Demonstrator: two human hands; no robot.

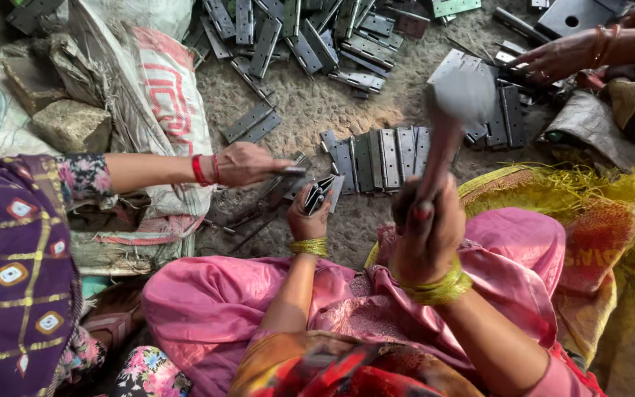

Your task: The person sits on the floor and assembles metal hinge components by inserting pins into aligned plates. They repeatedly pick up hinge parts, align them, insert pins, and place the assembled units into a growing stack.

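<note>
Hinge work on floor: hammer raised in R hand, hinge held in L.

L hand [309, 219], grip closed on a folded metal hinge [320, 195], held edge-up just above the concrete floor [310, 110], near a row of flat hinges [384, 158]. R hand [429, 228], grip closed round handle of a hammer [456, 99]; head blurred, raised over the row. Loose hinge pile [303, 33] at top centre, well apart from L hand. Co-worker's hand [248, 163] from the left, red bangles, touching hinge parts just beside L hand; grip unclear. Another person's hand [564, 55] at top right, over a second hinge stack. Packaging: white woven sack [163, 88] w/ red print, crumpled, left of centre; yellow-red sack [597, 220] w/ frayed edge, right, partly under pink cloth.
</note>
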